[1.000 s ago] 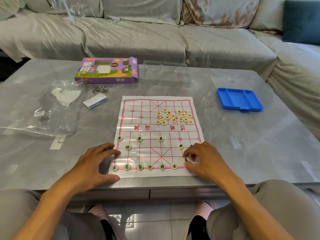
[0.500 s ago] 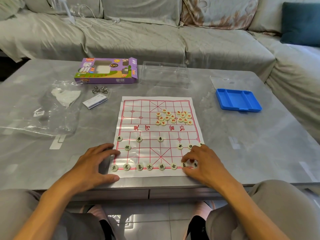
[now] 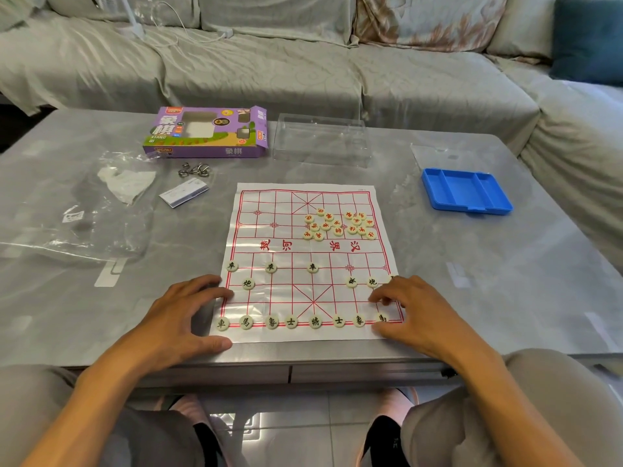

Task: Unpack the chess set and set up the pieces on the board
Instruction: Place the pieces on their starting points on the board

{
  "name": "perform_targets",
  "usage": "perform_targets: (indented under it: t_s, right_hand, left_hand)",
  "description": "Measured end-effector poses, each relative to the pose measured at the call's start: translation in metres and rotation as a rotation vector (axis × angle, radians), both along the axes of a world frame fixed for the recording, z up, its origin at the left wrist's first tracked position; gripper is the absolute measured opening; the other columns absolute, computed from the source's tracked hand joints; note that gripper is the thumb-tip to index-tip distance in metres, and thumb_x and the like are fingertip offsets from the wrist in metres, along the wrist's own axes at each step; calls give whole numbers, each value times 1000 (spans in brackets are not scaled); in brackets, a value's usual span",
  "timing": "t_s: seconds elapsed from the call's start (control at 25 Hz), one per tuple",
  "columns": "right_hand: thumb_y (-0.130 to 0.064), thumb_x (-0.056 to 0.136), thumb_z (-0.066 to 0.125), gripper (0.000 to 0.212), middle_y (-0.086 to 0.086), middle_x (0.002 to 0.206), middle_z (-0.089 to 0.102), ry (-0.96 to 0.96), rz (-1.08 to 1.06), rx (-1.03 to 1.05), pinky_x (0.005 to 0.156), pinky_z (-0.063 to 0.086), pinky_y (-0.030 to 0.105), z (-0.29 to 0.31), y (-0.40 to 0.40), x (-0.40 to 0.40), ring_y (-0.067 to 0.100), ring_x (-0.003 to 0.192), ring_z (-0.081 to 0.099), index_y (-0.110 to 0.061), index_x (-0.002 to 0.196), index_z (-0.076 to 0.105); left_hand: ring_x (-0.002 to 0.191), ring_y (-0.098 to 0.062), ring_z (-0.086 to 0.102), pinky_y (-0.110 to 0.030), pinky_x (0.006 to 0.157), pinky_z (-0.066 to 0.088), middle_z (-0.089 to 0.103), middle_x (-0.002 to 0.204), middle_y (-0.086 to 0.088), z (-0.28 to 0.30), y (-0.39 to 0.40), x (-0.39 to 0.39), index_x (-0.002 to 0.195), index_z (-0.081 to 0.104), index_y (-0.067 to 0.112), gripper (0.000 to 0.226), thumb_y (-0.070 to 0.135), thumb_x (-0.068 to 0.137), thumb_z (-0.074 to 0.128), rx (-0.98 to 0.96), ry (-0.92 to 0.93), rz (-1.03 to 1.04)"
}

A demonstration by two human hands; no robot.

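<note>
Nearest the person, both hands are resting at the near edge of the board (image 3: 305, 261), a paper sheet lying flat mid-table. The left hand (image 3: 183, 313) is sitting at eight o'clock, fingers spread and relaxed, fingertips touching the sheet's left margin, gripping nothing. The right hand (image 3: 416, 313) is sitting at four o'clock, fingers curling down over the corner beside the horse piece (image 3: 382, 318); whether it is pinching a piece I cannot tell. Along the near row the black pieces (image 3: 291, 321) are lining up side by side, with two cannons and soldiers standing further up. Past the river lettering, the red pieces (image 3: 338, 225) are lying heaped in a loose cluster at one o'clock on the board. Further out, a blue tray (image 3: 467, 192) is sitting at two o'clock on the table (image 3: 505, 281), a clear plastic lid (image 3: 320, 139) at twelve, a purple box (image 3: 207, 133) at eleven, and a crumpled plastic bag (image 3: 77, 210) at nine. Beyond it all, a sofa (image 3: 269, 62) is running across the back.
</note>
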State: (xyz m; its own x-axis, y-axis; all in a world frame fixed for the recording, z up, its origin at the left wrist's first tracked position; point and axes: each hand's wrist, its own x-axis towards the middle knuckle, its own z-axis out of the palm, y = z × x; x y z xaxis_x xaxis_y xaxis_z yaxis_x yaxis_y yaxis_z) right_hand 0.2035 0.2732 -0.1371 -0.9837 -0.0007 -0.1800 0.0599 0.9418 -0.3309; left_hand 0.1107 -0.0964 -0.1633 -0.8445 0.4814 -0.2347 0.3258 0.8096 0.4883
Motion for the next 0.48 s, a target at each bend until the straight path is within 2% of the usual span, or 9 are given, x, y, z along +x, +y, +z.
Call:
perform_targets:
  t_s: [0.16,0.48]
  right_hand:
    - [-55,84,60,35,-19,128,49,72,67,22,96,35,22,-2,-13,-4,5,119,39,-41,116,62]
    - [-52,85,61,35,-19,129,52,44,55,26,94,34,19,-3,-11,-4,5,117,42,-39,117,60]
  left_hand:
    - [137,-8,18,-39,113,25,18,151,26,-1,-2,1,128,36,54,72,61,68,74,6,-10,-1]
    - [138,-7,18,-39,113,25,18,151,25,1,-1,2,128,36,52,71,61,68,73,6,-14,1]
